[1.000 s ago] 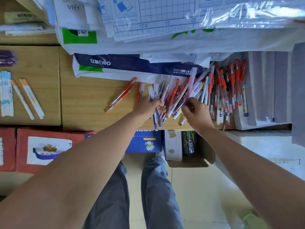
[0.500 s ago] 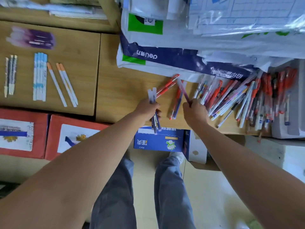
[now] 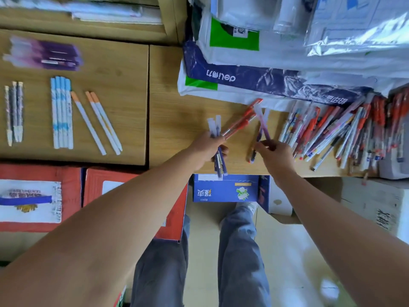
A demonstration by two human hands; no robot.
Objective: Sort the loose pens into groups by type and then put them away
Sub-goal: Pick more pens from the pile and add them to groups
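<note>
My left hand (image 3: 207, 145) grips a small bundle of purple pens with clear caps (image 3: 215, 129), their lower ends sticking out past the desk edge. My right hand (image 3: 273, 151) pinches two more purple pens (image 3: 262, 127), crossed above the desk. Two red pens (image 3: 242, 121) lie between my hands. A loose pile of mixed red, white and patterned pens (image 3: 338, 131) spreads across the desk to the right. On the left desk lie sorted groups: purple pens (image 3: 51, 55), light blue pens (image 3: 62, 111), orange-tipped white pens (image 3: 97, 122) and dark patterned pens (image 3: 14, 113).
Wrapped packs of paper (image 3: 243, 78) are stacked at the back of the wooden desk (image 3: 177, 120). Below the desk edge stand red cartons (image 3: 73, 191), a blue box (image 3: 225, 188) and brown cardboard boxes (image 3: 371, 204). My legs are over the floor.
The view has swung left, bringing the sorted groups into sight. My right hand pulled purple pens out of the pile and moved left toward my left hand, which keeps its bundle.
</note>
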